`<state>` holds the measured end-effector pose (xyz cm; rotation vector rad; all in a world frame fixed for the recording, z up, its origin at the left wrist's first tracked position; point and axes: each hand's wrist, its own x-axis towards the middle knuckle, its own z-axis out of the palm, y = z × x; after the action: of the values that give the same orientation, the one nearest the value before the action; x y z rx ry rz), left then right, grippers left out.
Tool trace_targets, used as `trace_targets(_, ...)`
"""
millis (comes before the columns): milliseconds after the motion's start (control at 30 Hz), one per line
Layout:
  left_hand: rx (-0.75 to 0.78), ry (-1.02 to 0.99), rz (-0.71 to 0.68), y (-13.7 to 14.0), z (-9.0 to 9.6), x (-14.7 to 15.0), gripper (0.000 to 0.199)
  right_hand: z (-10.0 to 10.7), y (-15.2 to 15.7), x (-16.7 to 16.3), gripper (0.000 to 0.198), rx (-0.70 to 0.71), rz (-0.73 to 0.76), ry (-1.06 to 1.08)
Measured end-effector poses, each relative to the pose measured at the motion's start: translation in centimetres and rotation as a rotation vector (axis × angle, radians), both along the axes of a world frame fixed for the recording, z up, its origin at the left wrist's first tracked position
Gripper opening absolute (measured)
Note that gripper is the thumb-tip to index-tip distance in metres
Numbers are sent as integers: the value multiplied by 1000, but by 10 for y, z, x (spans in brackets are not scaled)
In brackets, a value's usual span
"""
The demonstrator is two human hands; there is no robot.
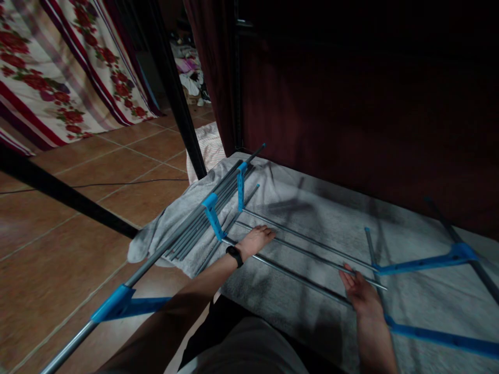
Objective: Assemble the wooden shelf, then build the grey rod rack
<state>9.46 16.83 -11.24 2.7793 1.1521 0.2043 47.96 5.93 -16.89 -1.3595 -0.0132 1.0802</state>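
Note:
A thin grey metal rod (307, 253) runs between my two hands, lying between the two longer tubes of a frame. My left hand (256, 241), with a black watch at its wrist, is closed over the rod left of its middle. Near the rod's right end, my right hand (360, 292) holds it from below with bent fingers. Blue plastic brackets join the frame's tubes: an upright bracket (213, 215) and another (240, 188) at the left, and a long bracket (421, 265) and a lower one (444, 336) at the right.
Several loose grey rods (206, 218) lie bundled on the grey blanket (312, 202). A long tube (156, 254) with a blue connector (114, 304) reaches toward the lower left. Dark posts (175, 88) and a dark red curtain (351, 130) surround the surface. A black cable (117, 183) crosses the tiled floor.

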Motion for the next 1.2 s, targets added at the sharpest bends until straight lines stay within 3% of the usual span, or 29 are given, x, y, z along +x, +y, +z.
trace_targets(1200, 61, 65, 29, 2, -3, 5, 21, 1, 0, -1, 11, -13, -35, 47)
